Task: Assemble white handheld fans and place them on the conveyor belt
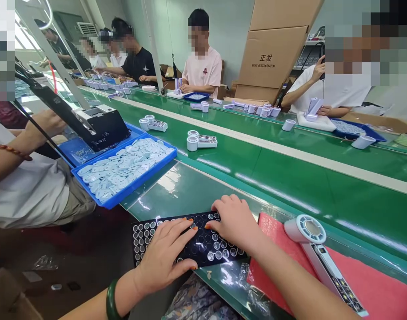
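A black tray [146, 233] with rows of small round silvery discs lies at the near edge of the bench. My left hand [166, 260] rests on its middle, fingers spread and slightly curled over the discs. My right hand [235, 220] lies on the tray's right end, fingers bent down onto the discs; whether it pinches one is hidden. Just right of it, a white handheld fan [318, 249] lies on a red mat [383, 289].
A green conveyor belt [290, 169] runs past with several white fan units [200, 141] on it. A blue bin of white parts [123, 171] and a black machine [100, 126] sit at left beside a seated person. Other workers sit opposite; cardboard boxes [273, 53] stand behind.
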Motion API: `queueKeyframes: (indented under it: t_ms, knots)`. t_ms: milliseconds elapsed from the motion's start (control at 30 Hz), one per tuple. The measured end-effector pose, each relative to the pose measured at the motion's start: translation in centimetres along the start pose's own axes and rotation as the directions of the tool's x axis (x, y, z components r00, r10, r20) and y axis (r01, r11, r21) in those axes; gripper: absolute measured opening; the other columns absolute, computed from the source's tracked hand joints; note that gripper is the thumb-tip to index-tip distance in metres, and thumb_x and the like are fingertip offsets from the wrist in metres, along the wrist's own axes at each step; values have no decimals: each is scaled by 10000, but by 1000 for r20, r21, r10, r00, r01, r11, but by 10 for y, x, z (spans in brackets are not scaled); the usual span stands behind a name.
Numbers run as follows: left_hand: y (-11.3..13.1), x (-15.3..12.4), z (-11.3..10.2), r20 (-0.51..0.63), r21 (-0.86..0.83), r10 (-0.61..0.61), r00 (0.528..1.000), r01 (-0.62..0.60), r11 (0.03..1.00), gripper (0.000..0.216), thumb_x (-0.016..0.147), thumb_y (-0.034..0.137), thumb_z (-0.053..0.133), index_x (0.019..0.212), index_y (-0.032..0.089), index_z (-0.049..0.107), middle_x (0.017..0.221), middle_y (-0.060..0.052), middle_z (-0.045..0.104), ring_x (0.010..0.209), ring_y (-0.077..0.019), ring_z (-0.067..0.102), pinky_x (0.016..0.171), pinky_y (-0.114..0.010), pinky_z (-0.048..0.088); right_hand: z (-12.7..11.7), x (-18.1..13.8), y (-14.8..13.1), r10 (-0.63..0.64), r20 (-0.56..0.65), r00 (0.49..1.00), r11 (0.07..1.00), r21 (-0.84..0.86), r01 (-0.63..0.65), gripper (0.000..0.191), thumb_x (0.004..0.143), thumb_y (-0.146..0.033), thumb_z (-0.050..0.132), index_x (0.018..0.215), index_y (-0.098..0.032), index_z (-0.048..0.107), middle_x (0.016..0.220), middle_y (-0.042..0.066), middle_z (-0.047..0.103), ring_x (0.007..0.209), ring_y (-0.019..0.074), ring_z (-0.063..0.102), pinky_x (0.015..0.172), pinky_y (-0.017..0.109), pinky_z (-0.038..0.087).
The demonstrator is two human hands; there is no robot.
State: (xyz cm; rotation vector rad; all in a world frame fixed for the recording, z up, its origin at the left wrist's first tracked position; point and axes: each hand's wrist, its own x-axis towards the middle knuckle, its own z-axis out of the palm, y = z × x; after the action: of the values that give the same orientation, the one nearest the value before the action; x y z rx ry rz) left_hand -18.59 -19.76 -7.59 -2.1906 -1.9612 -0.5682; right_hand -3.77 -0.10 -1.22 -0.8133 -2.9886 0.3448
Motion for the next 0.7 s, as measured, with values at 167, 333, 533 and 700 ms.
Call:
queueKeyframes:
  t_ms: [167,333,533,700]
  knots:
    - [-1,-1,0,-21,47,32,999,-31,998,703,867,554,624,1443,202,430,1445,-120,507,1345,-311,420,1113,-465,288,0,-4,3,45,-23,999,994,96,-42,304,804,-434,797,931,-200,650,1066,73,610,956,281,585,759,371,422]
    - [-4,-3,-1,-25,119,55,998,-51,992,693,870,573,606,1443,220,440,1471,-103,488,1378,-304,384,1122,-451,288,-3,-4,3,47,92,995,979,195,-64,390,816,-442,777,1091,-207,630,893,36,667,798,255,635,678,345,410]
    - [-2,-8,4,-3,114,120,993,-119,986,730,846,683,551,1425,248,465,1430,-96,537,1326,-313,457,1087,-456,362,-2,-3,3,-2,19,1000,996,88,0,224,780,-379,787,759,-205,648,971,70,621,928,290,589,771,387,398]
    - [3,-7,8,-86,151,158,984,-144,978,415,906,430,609,1289,274,575,1320,-64,625,1261,-259,516,1056,-393,418,7,-10,19,54,212,976,888,437,-144,130,772,-286,692,854,-220,615,784,10,638,723,215,589,635,315,371]
